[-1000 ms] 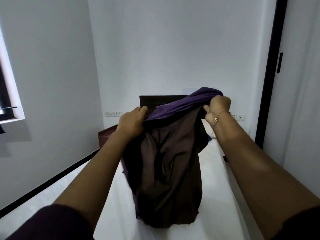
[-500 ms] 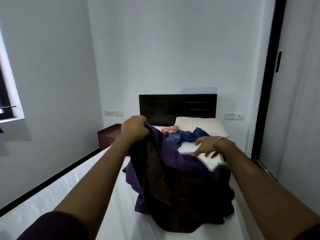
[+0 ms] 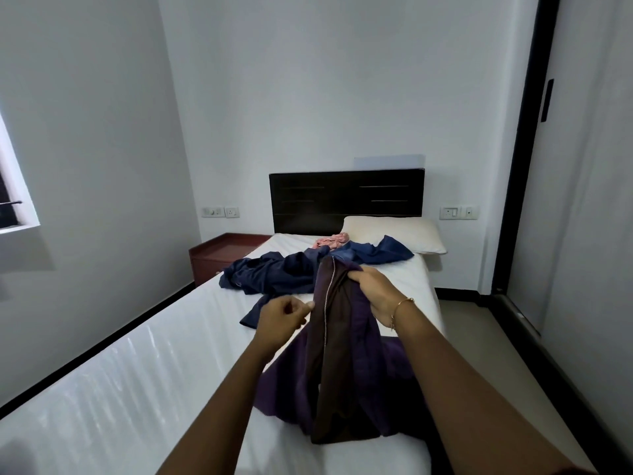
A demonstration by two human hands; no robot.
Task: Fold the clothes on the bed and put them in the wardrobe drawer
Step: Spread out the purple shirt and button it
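I have the purple garment (image 3: 346, 358) lying down the near right part of the bed (image 3: 144, 365), its far end lifted off the sheet by my right hand (image 3: 376, 291), whose fingers are curled round a bunched fold of the cloth. My left hand (image 3: 282, 318) sits just left of the stitched edge with thumb and fingers drawn together; it seems to pinch that hem, though I cannot be sure it has cloth between them. The garment shows a brown inner face along the middle and purple on either side, so I judge it is partly inside out or doubled over itself, and nothing is folded yet. To do this step well I would find two matching corners or the waist seam, one in each hand, pull them apart until the cloth hangs flat, then lay it on the bare sheet to the left, where there is room. Smoothing it there before the first fold should keep the bundle from going lumpy. The thin fabric will likely slip and twist, so a firm hold at the seam matters more than speed. Farther up the bed a dark blue garment (image 3: 274, 274), another blue garment (image 3: 373, 250) and a pink cloth (image 3: 330, 240) lie in a heap near the pillow (image 3: 390, 233), waiting their turn.
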